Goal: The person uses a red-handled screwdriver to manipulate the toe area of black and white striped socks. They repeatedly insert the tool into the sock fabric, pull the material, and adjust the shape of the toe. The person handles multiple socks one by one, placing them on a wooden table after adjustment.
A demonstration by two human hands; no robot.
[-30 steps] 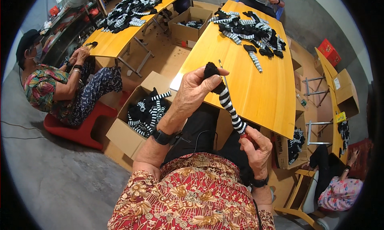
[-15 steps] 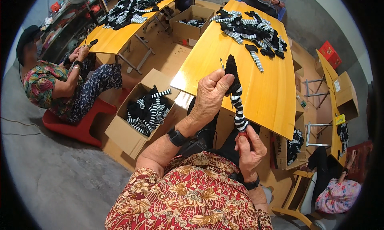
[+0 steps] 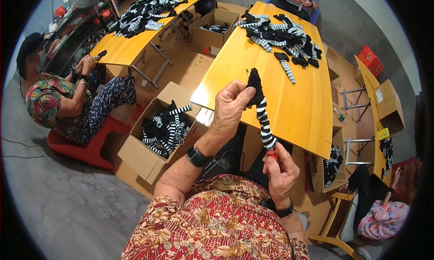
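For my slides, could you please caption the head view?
Left hand pinches a striped knit piece by its black end; right hand holds a red handle below.

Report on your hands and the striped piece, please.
Left hand pinching striped piece by its black end. Right hand holding red handle at other end. Nothing visibly blocking.

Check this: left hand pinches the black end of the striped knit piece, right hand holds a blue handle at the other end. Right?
One slip: the handle is red, not blue, as the head view shows. The left hand does pinch the black end of the striped knit piece, and the right hand holds that handle at the other end.
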